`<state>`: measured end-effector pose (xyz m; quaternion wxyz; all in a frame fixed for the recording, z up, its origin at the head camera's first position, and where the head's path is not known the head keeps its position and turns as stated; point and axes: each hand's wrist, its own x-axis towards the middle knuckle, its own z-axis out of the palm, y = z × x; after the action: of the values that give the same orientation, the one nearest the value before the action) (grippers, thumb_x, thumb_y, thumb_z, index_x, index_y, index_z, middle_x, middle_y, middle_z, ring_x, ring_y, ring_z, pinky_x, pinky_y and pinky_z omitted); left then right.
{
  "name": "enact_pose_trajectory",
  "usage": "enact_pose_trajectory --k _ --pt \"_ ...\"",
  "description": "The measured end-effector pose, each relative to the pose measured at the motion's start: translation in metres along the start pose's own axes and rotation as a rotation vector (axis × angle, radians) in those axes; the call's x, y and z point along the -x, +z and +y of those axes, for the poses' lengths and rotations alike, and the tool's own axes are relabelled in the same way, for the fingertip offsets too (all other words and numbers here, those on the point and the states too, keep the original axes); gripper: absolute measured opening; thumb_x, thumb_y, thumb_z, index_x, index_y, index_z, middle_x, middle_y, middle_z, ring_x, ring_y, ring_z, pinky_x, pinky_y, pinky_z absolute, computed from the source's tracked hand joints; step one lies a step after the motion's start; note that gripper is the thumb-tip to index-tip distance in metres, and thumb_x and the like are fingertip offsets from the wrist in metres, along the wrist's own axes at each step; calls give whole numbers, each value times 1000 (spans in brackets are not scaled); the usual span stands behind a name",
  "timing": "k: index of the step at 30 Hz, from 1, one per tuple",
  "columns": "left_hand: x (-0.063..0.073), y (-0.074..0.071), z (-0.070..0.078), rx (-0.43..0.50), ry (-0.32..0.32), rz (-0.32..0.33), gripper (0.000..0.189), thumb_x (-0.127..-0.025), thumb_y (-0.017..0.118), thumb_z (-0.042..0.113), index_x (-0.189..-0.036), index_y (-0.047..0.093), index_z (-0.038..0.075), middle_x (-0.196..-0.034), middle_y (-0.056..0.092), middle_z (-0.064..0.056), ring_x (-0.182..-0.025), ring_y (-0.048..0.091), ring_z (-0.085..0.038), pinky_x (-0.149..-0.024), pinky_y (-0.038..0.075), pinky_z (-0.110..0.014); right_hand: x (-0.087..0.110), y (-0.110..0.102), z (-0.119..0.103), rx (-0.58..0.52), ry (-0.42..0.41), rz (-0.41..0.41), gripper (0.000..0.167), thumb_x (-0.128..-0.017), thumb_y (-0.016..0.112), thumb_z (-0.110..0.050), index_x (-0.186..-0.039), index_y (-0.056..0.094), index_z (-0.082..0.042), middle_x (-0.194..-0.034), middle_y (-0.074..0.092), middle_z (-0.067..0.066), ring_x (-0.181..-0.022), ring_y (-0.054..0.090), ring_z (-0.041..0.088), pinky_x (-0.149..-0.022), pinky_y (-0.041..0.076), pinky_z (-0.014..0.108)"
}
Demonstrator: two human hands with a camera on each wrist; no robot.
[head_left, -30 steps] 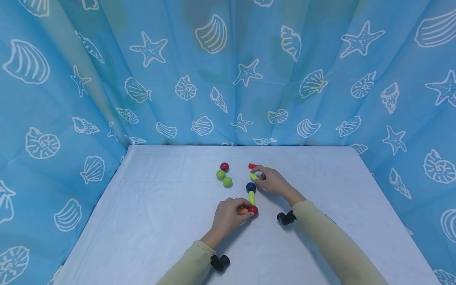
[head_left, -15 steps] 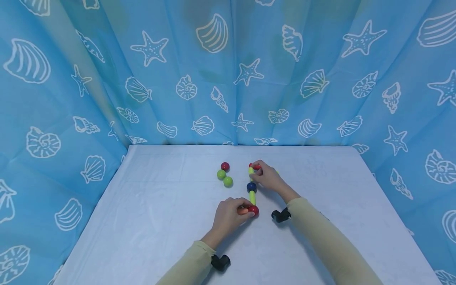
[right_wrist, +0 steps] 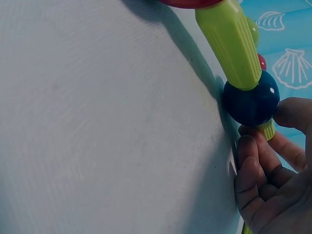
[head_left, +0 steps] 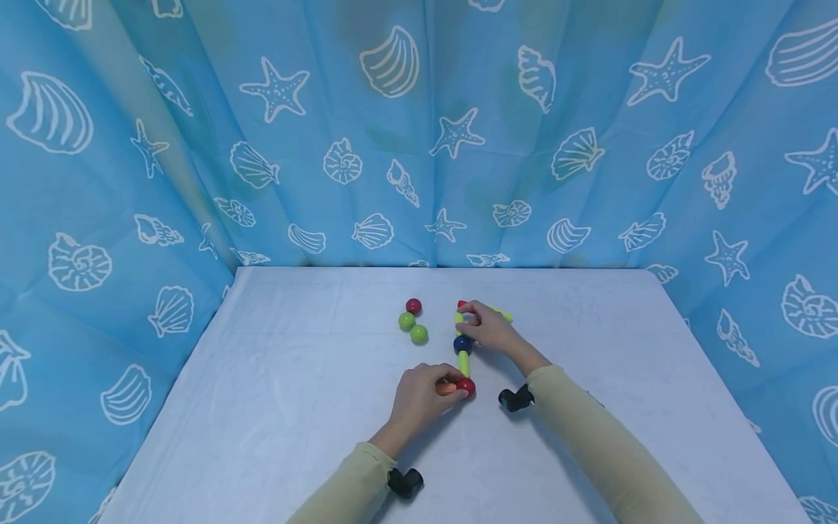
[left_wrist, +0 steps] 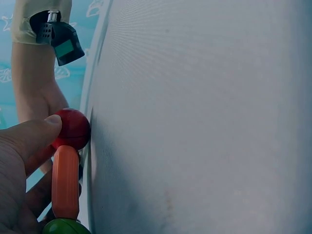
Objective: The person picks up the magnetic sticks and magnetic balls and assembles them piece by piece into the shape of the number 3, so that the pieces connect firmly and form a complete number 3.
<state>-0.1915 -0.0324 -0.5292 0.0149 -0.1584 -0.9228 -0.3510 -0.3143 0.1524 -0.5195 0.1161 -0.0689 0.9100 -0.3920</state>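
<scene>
My left hand (head_left: 419, 393) pinches a red ball (head_left: 467, 387) between thumb and fingers. An orange rod (left_wrist: 65, 180) joins that ball to a green ball (left_wrist: 65, 226), seen in the left wrist view. From the red ball a yellow-green rod (head_left: 464, 364) runs away to a dark blue ball (head_left: 462, 344). At the blue ball's far side, my right hand (head_left: 494, 329) pinches a second yellow-green rod (head_left: 460, 322). In the right wrist view this held rod (right_wrist: 267, 129) appears to touch the blue ball; the fingers hide part of it.
On the white table (head_left: 314, 407), a loose red ball (head_left: 414, 306) and two green balls (head_left: 407, 321) lie left of my right hand. Beyond that hand are a partly hidden red rod (head_left: 462, 305) and another yellow-green rod (head_left: 503, 314). A shell-patterned blue curtain (head_left: 366, 175) surrounds the table.
My right hand moved left and brought its yellow-green rod from a tilted position apart from the blue ball into line against it. The left hand stayed in place.
</scene>
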Motion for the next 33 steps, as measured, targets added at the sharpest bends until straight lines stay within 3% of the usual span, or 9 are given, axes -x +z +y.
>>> enact_pose_trajectory --k 33 --pt "1 -1 2 15 -7 -12 25 -85 84 33 -109 77 26 -90 69 16 -81 52 -5 -73 43 -23 1 0 5 10 -19 -15 43 -99 66 -32 -136 56 -12 -96 65 6 -79 61 20 -71 52 29"
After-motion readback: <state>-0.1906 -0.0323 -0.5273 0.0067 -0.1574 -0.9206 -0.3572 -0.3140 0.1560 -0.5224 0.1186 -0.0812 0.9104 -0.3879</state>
